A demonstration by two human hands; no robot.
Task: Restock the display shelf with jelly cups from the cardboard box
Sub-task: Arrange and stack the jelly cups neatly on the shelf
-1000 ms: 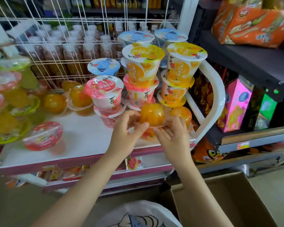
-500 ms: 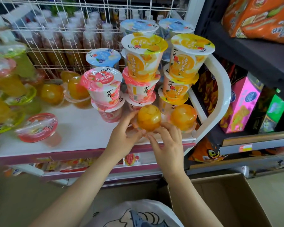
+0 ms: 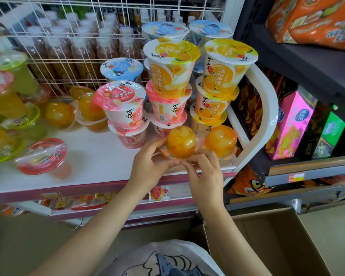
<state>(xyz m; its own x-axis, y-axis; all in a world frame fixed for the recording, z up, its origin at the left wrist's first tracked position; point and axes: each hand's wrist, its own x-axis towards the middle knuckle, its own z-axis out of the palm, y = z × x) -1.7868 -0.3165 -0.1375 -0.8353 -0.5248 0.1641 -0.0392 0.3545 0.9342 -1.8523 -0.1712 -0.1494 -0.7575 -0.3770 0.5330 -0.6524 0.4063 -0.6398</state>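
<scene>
Centre of frame, front edge of the white display shelf (image 3: 92, 156): an orange jelly cup (image 3: 181, 142) sits upside down, dome up, rim flange down. Both hands are on it. Left hand (image 3: 147, 166) comes in from lower left, thumb and fingers pinching the cup's rim on its left side. Right hand (image 3: 204, 172) comes from below, fingertips curled in against the near rim; whether it truly pinches the flange or only touches it is hard to tell, since the rim is hidden behind the fingers.

Just right of it, a second orange cup (image 3: 220, 140) stands the same way up, near the shelf's white curved side rail (image 3: 267, 108).

Behind these, stacks of taller lidded cups: pink stack (image 3: 126, 112) left of centre, a mixed yellow-over-pink stack (image 3: 169, 86) in the middle, a yellow stack (image 3: 225, 80) to the right, with blue-lidded cups (image 3: 122, 69) farther back.

Left part of the shelf: more orange cups (image 3: 60, 114), a red-lidded cup (image 3: 43, 156) lying tilted, blurred green and yellow cups at the frame's left edge.

Upper left: bottles (image 3: 78, 48) behind a white wire grid.

Lower right: open cardboard box (image 3: 277, 242) on the floor. Right side: dark shelving with snack packs.
</scene>
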